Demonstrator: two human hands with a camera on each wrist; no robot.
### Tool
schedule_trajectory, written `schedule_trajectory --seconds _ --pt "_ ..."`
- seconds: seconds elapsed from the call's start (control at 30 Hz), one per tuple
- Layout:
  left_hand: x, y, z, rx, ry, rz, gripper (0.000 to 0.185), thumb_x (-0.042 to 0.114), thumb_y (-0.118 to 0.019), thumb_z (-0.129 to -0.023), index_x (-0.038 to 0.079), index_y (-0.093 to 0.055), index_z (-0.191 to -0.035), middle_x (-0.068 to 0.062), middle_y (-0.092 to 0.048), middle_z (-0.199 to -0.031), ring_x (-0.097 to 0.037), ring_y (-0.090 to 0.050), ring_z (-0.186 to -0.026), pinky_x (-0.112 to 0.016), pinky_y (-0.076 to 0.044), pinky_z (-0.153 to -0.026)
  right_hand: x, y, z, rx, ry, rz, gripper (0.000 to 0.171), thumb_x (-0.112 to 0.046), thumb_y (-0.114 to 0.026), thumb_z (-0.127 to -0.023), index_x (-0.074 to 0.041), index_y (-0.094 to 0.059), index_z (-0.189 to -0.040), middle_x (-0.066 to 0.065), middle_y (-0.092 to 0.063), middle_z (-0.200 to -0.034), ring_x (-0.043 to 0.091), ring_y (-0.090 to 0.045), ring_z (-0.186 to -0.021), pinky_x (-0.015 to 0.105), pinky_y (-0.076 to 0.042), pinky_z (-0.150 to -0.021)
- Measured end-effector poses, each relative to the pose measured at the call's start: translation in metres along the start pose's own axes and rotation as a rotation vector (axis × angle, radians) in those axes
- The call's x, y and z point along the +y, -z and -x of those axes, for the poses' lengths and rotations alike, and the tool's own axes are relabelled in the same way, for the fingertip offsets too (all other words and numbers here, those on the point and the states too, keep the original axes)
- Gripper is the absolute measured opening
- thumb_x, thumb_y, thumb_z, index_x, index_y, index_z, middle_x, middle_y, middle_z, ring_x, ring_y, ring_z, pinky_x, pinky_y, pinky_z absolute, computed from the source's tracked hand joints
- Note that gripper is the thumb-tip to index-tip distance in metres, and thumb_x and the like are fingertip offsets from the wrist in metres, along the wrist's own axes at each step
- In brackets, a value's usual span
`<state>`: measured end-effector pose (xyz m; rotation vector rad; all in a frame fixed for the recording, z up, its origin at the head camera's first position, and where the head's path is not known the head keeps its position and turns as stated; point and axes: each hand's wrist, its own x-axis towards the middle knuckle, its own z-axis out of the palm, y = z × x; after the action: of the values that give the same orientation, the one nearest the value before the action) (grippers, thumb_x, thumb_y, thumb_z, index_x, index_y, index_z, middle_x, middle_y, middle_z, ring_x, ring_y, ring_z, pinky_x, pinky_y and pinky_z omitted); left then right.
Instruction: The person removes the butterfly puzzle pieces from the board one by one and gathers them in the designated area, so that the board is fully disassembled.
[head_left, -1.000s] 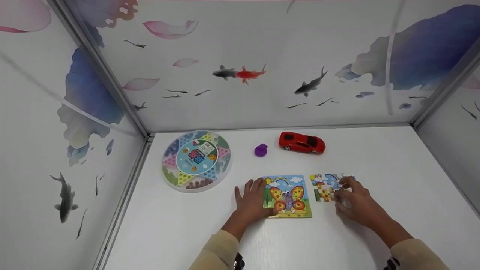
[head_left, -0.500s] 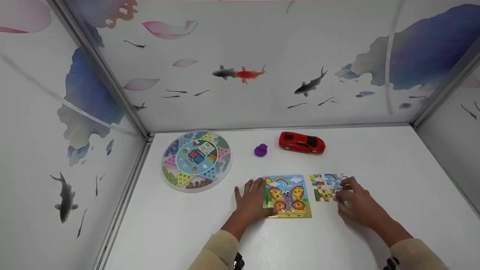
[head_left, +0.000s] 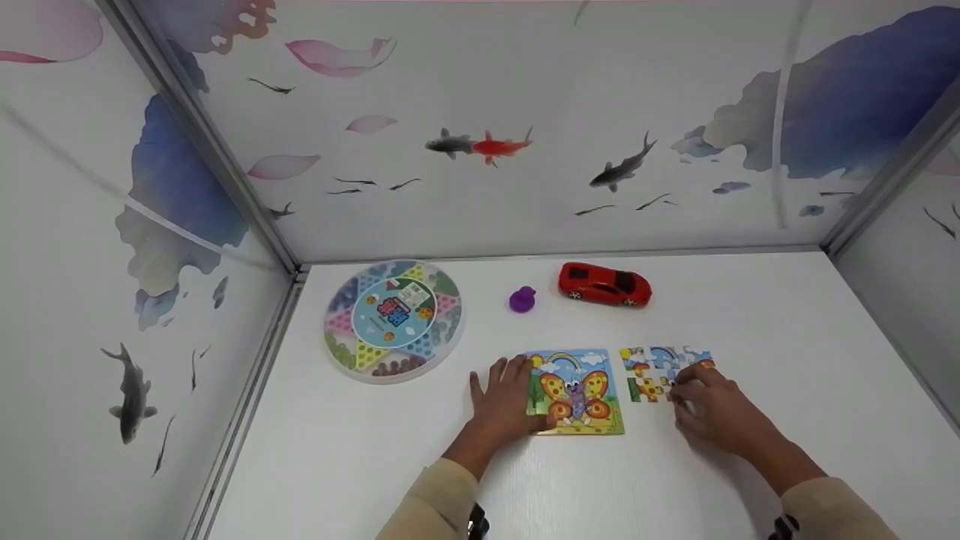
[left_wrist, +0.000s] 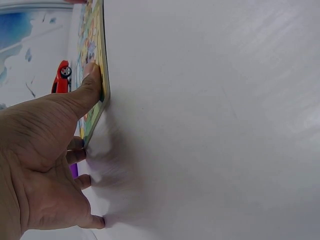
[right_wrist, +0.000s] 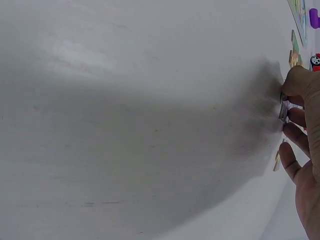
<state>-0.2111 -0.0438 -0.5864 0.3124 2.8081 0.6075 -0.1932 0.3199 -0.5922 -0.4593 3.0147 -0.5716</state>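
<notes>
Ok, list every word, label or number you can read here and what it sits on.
Game box: its round blue centre label carries bold characters and a small white sticker, both too blurred to read.
Butterfly puzzle: picture only, no text.
Loose pieces: no text.
Red car: no readable marking.

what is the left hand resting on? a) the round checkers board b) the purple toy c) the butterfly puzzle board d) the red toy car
c: the left hand lies flat on the left edge of the butterfly puzzle board, with its thumb against the board's rim in the left wrist view.
</notes>
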Motion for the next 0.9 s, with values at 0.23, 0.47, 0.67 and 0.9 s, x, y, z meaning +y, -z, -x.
schedule_trajectory --seconds 0.23,0.47,0.67,0.9 --pt "-0.003 -0.002 0.0 0.011 -0.004 -0.013 0.105 0.055 -0.089 -0.087 0.016 -0.04 -0.171 -0.004 -0.04 -0.176 -0.034 -0.03 -0.166 -0.079 -0.019 -0.132 -0.001 -0.003 0.001 0.033 0.025 0.036 0.014 -0.018 -0.08 -0.1 -0.014 -0.086 -0.112 0.01 -0.069 -0.126 0.036 -0.066 -0.122 0.072 -0.052 -0.102" --pt "-0.003 -0.004 -0.002 0.009 -0.006 -0.029 0.106 0.057 -0.089 -0.087 0.018 -0.038 -0.172 -0.002 -0.038 -0.177 -0.033 -0.029 -0.167 -0.078 -0.02 -0.133 -0.01 -0.004 -0.002 0.094 0.031 0.01 0.027 -0.018 -0.084 -0.096 -0.013 -0.083 -0.123 0.012 -0.069 -0.13 0.039 -0.064 -0.126 0.076 -0.05 -0.103" --pt "-0.002 -0.003 -0.002 0.001 -0.005 -0.039 0.105 0.057 -0.088 -0.088 0.019 -0.037 -0.172 -0.002 -0.038 -0.177 -0.033 -0.029 -0.167 -0.078 -0.02 -0.133 -0.031 -0.011 -0.015 0.063 0.032 0.004 0.035 -0.021 -0.087 -0.095 -0.014 -0.081 -0.128 0.011 -0.07 -0.132 0.037 -0.065 -0.126 0.074 -0.05 -0.11" --pt "-0.003 -0.003 -0.001 -0.005 -0.002 -0.021 0.105 0.056 -0.088 -0.089 0.018 -0.037 -0.172 -0.002 -0.037 -0.178 -0.033 -0.027 -0.168 -0.078 -0.018 -0.133 -0.056 -0.027 -0.033 0.003 0.063 0.017 0.03 -0.024 -0.085 -0.098 -0.019 -0.081 -0.128 0.006 -0.067 -0.134 0.034 -0.061 -0.131 0.073 -0.049 -0.11"
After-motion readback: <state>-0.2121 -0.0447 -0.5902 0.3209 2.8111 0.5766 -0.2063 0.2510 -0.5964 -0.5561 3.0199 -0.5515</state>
